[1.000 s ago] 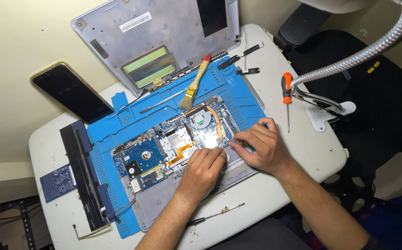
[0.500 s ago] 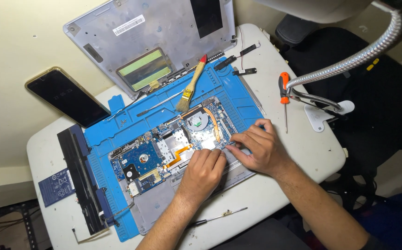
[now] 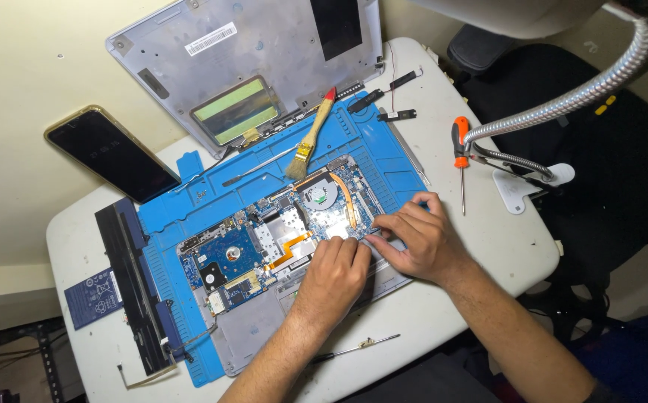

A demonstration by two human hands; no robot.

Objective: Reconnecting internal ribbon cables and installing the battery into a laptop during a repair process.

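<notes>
Both hands, left hand (image 3: 333,275) and right hand (image 3: 415,240), pinched fingertips together on the opened laptop (image 3: 286,242) at the mat's (image 3: 383,142) five o'clock; a slip could tear the orange ribbon cable (image 3: 288,254).

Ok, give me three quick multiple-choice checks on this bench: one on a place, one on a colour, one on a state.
1. Where does the brush lie?
A. On the blue mat above the open laptop
B. On the phone
C. On the chair

2. What colour is the handle of the screwdriver right of the mat?
A. Green
B. Orange
C. White

3. In what state is the laptop under the hands?
A. Closed
B. Opened, with its boards and fan bare
C. Wrapped in foil

Answers:
1 A: the brush rests on the blue mat, above the laptop.
2 B: the screwdriver has an orange handle.
3 B: circuit boards and the fan show beside the left hand and right hand; the cover lies apart.
</notes>
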